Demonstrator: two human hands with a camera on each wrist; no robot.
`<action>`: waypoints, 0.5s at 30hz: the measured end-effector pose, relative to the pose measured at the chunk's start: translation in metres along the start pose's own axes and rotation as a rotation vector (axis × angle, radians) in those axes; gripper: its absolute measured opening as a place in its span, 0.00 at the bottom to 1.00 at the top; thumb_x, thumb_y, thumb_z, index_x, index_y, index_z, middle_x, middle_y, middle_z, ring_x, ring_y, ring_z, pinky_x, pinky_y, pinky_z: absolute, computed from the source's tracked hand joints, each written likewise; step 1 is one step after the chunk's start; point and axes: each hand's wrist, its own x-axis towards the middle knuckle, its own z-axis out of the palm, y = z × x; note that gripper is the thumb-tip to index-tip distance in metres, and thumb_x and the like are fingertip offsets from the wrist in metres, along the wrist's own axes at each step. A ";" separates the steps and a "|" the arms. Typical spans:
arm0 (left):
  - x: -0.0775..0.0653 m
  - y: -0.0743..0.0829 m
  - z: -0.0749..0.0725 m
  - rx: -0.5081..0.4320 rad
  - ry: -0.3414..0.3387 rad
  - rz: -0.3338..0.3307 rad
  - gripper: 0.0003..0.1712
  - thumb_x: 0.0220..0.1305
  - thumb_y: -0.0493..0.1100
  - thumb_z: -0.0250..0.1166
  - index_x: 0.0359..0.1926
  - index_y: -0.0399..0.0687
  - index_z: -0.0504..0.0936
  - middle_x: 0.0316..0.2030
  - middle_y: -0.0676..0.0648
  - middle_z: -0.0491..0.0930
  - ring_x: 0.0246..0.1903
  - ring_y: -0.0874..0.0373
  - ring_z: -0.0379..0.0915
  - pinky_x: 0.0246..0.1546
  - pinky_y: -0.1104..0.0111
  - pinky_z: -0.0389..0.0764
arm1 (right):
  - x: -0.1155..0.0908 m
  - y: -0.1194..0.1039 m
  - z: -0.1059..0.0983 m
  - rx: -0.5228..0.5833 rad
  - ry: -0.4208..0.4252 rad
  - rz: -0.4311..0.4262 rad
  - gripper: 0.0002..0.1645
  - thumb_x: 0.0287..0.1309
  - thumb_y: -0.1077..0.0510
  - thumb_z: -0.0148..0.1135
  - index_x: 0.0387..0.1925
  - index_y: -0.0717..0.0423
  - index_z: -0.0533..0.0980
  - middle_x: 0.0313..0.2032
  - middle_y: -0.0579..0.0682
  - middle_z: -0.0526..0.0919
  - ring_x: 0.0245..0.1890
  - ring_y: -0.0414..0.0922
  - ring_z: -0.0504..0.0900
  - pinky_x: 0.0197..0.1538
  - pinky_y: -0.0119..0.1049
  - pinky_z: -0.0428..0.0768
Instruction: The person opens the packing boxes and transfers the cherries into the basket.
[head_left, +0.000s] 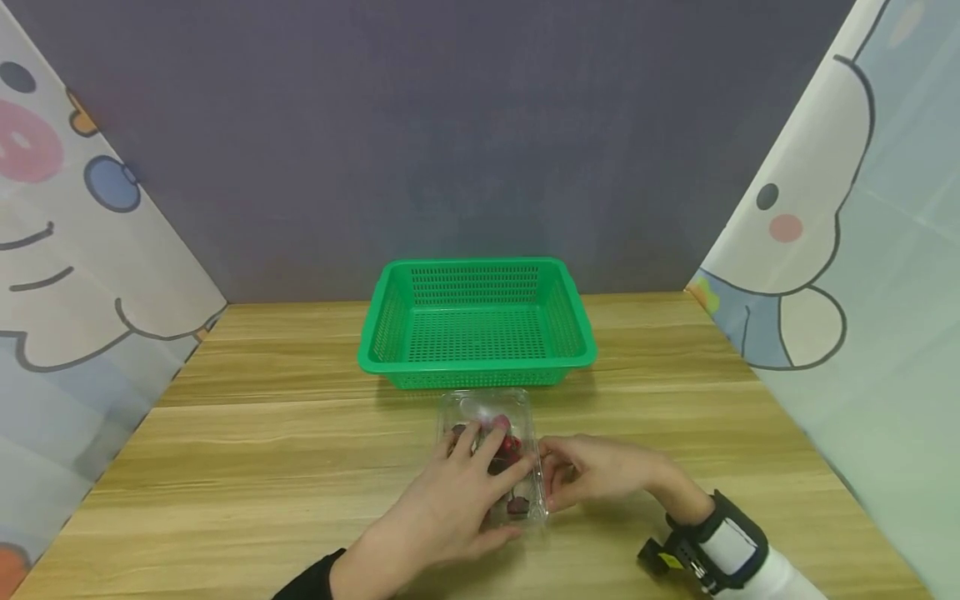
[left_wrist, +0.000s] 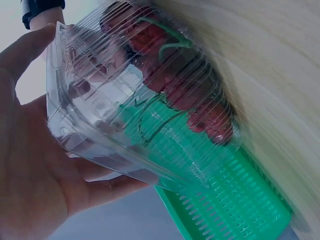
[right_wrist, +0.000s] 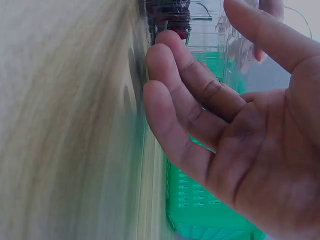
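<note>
A clear plastic box (head_left: 467, 404) with a lid lies on the table in front of the basket. Dark red cherries (left_wrist: 172, 82) with green stems show through its walls. My left hand (head_left: 457, 500) rests on top of the box with its fingers spread. In the left wrist view its thumb (left_wrist: 30, 47) touches one edge of the plastic. The right hand (head_left: 596, 471) is at the box's right edge, its fingertips against that side. In the right wrist view the fingers (right_wrist: 172, 107) bend softly, well apart from the thumb. I cannot see the index fingertip there.
Just beyond the box stands a green perforated basket (head_left: 480, 364), with nothing visible inside. The wooden table (head_left: 285, 450) ends at a dark back panel (head_left: 480, 133). Printed cartoon panels (head_left: 795, 200) flank both sides. A strapped device (head_left: 720, 542) sits on the right wrist.
</note>
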 end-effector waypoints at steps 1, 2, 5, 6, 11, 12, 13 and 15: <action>0.000 0.000 0.001 0.004 0.005 0.004 0.46 0.62 0.73 0.65 0.77 0.67 0.66 0.72 0.37 0.63 0.66 0.32 0.65 0.59 0.41 0.74 | 0.000 0.000 0.000 0.011 -0.001 0.003 0.24 0.65 0.60 0.70 0.57 0.62 0.71 0.40 0.50 0.85 0.38 0.41 0.85 0.42 0.34 0.84; 0.000 0.000 0.001 0.012 0.012 0.009 0.46 0.62 0.73 0.65 0.77 0.67 0.66 0.72 0.37 0.63 0.66 0.33 0.65 0.59 0.41 0.75 | 0.000 0.000 0.001 0.021 -0.003 0.009 0.24 0.64 0.60 0.70 0.57 0.62 0.71 0.40 0.51 0.85 0.38 0.41 0.84 0.41 0.34 0.84; 0.000 0.000 0.002 0.030 0.035 0.022 0.46 0.61 0.73 0.65 0.76 0.67 0.67 0.71 0.38 0.65 0.65 0.34 0.66 0.58 0.42 0.76 | 0.001 -0.001 0.001 0.059 -0.010 0.032 0.25 0.65 0.62 0.69 0.59 0.63 0.69 0.39 0.51 0.84 0.37 0.42 0.85 0.38 0.36 0.85; 0.000 0.000 0.003 0.036 0.043 0.026 0.46 0.61 0.73 0.65 0.76 0.67 0.68 0.71 0.38 0.65 0.65 0.34 0.66 0.58 0.42 0.76 | 0.001 -0.002 0.002 0.073 -0.013 0.041 0.26 0.65 0.62 0.68 0.60 0.63 0.68 0.39 0.50 0.84 0.37 0.43 0.85 0.36 0.37 0.85; 0.001 0.000 0.003 0.071 0.064 0.042 0.46 0.61 0.74 0.65 0.75 0.64 0.69 0.68 0.40 0.69 0.64 0.36 0.67 0.56 0.43 0.77 | 0.000 -0.002 0.004 0.137 -0.020 0.094 0.29 0.67 0.63 0.63 0.64 0.64 0.63 0.40 0.51 0.83 0.35 0.44 0.83 0.34 0.41 0.86; 0.001 0.001 0.003 0.073 0.061 0.042 0.45 0.62 0.74 0.64 0.75 0.63 0.69 0.68 0.40 0.69 0.64 0.36 0.67 0.56 0.44 0.78 | 0.000 -0.001 0.004 0.144 -0.019 0.102 0.29 0.67 0.63 0.62 0.64 0.64 0.63 0.40 0.51 0.83 0.36 0.44 0.83 0.34 0.42 0.87; 0.001 0.001 0.003 0.072 0.057 0.040 0.45 0.62 0.74 0.64 0.75 0.62 0.70 0.68 0.41 0.69 0.64 0.36 0.67 0.56 0.44 0.78 | 0.000 -0.001 0.004 0.153 -0.018 0.109 0.28 0.67 0.63 0.61 0.65 0.64 0.63 0.40 0.52 0.83 0.36 0.44 0.82 0.34 0.43 0.87; 0.002 0.003 0.003 0.065 0.041 0.036 0.45 0.63 0.73 0.63 0.75 0.61 0.69 0.68 0.41 0.70 0.64 0.36 0.67 0.57 0.43 0.77 | -0.001 0.000 0.004 0.166 -0.021 0.115 0.28 0.69 0.62 0.59 0.65 0.64 0.63 0.40 0.52 0.83 0.37 0.45 0.82 0.34 0.45 0.87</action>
